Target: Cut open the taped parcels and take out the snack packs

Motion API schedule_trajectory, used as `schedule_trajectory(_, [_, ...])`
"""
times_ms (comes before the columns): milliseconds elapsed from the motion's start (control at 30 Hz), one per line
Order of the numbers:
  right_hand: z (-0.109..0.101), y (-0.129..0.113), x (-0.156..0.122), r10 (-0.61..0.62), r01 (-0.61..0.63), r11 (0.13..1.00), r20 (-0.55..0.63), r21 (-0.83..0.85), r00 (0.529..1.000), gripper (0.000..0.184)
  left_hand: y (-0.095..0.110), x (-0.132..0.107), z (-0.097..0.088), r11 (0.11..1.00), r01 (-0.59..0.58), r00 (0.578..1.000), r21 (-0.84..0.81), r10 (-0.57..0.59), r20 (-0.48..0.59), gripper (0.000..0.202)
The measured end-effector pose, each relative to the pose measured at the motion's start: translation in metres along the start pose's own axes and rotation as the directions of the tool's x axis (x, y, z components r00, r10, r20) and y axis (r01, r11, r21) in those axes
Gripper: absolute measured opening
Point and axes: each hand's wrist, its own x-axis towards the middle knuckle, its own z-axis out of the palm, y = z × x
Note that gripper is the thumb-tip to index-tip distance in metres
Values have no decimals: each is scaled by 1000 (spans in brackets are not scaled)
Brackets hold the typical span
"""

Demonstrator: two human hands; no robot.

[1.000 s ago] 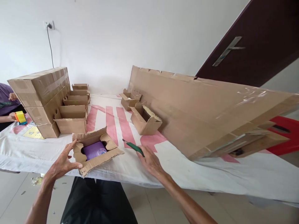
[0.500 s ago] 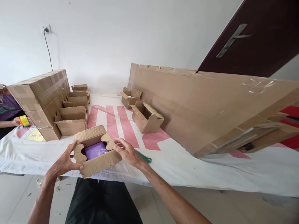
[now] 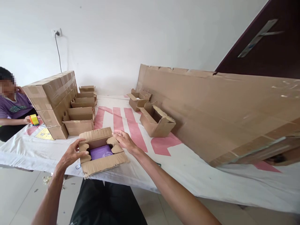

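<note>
In front of me on the table an open cardboard box [image 3: 106, 165] stands with its long flaps folded outward. A purple package [image 3: 101, 152] lies inside it, with faint print at one corner. My left hand [image 3: 73, 153] grips the box's left end, thumb over the short end flap and fingers at the far corner. At the far right corner my right hand [image 3: 124, 140] holds the other short flap, its fingertips on the edge. Part of a green object [image 3: 158, 164] shows behind my right forearm.
Taped cartons [image 3: 50, 93] are stacked at left, with several open boxes [image 3: 78, 125] beside them. Two more open boxes [image 3: 157, 122] stand by a large cardboard sheet [image 3: 199, 103]. Another person [image 3: 17, 106] sits at far left, a hand on a yellow tape roll [image 3: 34, 119].
My view has shifted left, showing more of the other person. My left thumb has moved up from the near flap to the end flap. My right fingers have slid toward the far corner.
</note>
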Motion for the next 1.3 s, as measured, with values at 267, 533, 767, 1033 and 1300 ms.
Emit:
schedule_trajectory(267, [18,19,40,34,-35,999,-31,-6,999,57,0,-1,14,998,-44,995,43,47,-84,86])
schedule_trajectory(533, [23,27,46,93,-100,988,-64,-115,994,27,11,1,11,978,-19,999,209,29,-43,85])
schedule_trajectory(767, [20,20,36,24,-64,952,-134,-299,991,23,67,7,33,650,226,971,726,-212,-112,76])
schedule_trajectory(1033, [17,-8,-27,-202,157,747,5,-646,979,80,66,20,46,608,232,973,759,-145,-181,46])
schedule_trajectory(1300, [16,-45,-52,-10,145,657,184,-740,983,78,26,11,-4,996,53,973,76,-34,-230,56])
